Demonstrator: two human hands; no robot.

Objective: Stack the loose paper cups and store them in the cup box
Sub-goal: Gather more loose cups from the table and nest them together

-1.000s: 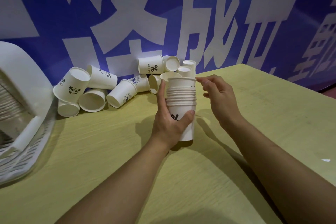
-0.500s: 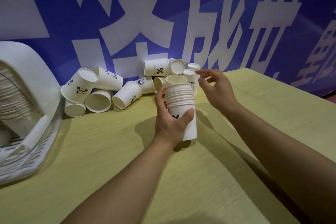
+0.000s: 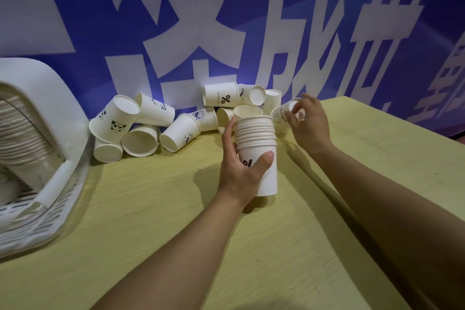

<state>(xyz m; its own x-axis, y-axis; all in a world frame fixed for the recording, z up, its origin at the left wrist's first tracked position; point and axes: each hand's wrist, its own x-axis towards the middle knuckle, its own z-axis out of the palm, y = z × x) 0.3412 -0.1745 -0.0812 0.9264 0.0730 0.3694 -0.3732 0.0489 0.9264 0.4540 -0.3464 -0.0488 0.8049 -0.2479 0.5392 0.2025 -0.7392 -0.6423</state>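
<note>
- Cups in a nested white paper stack stand upright on the pale yellow wood-grain table, about nine rims showing; the left hand is wrapped around the stack, thumb across its front over a black print.
- Just behind, the right hand has its fingertips closed on one loose white paper cup, tilted with its mouth toward the stack.
- Farther back, some eleven loose white paper cups lie tumbled against the wall, several printed with pandas or a percent sign.
- At far left, a white slotted plastic cup box holds a long row of nested cups.
- A blue banner with large white characters covers the wall.
</note>
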